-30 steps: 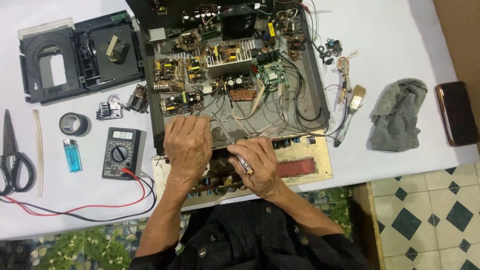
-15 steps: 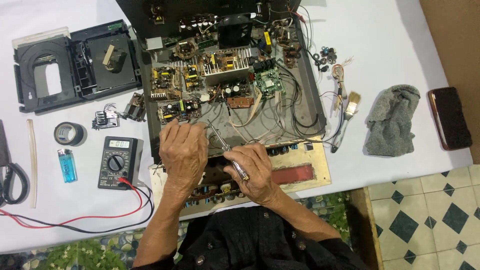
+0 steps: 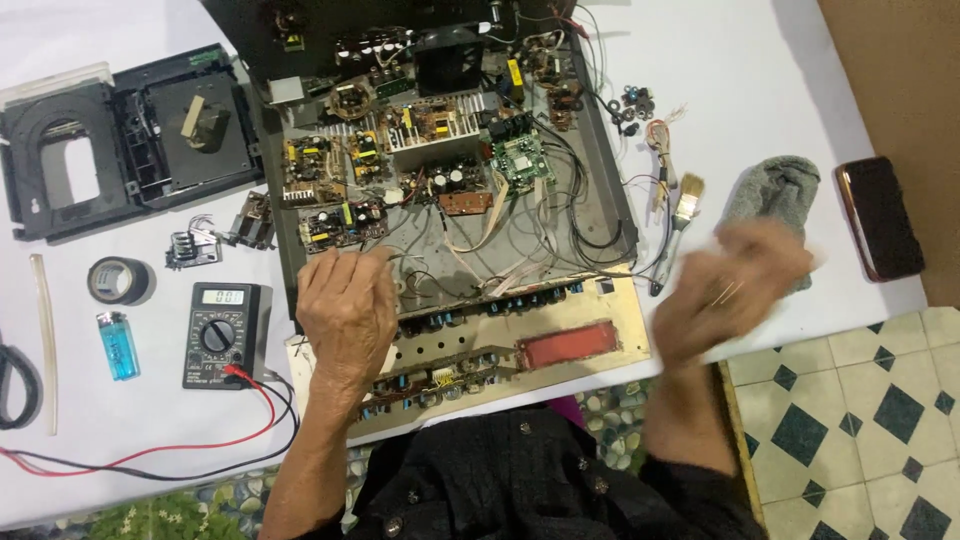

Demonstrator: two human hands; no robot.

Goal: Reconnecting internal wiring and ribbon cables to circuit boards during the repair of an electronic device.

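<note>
Left hand (image 3: 347,315) lies flat, fingers loose, on the near-left edge of the open grey metal amplifier chassis (image 3: 450,200); could snag loose wires. Right hand (image 3: 730,285) blurred at right, grasp can't tell, near small paintbrush (image 3: 686,198) and grey cloth (image 3: 775,190). Black multimeter (image 3: 222,333) on white tabletop (image 3: 760,90), leads crossing the near edge

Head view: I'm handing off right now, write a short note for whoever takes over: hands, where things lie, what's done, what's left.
Left hand: palm down on the front edge of the opened amplifier chassis, pressing its front panel board; no tool in its grip.
Right hand: off the chassis, blurred in motion by the paintbrush and grey cloth; whether it holds anything cannot be told.
Multimeter sits left of the chassis, leads attached.
Done: cover off, boards exposed.
Left: the front panel board lies loose, unmounted.
</note>
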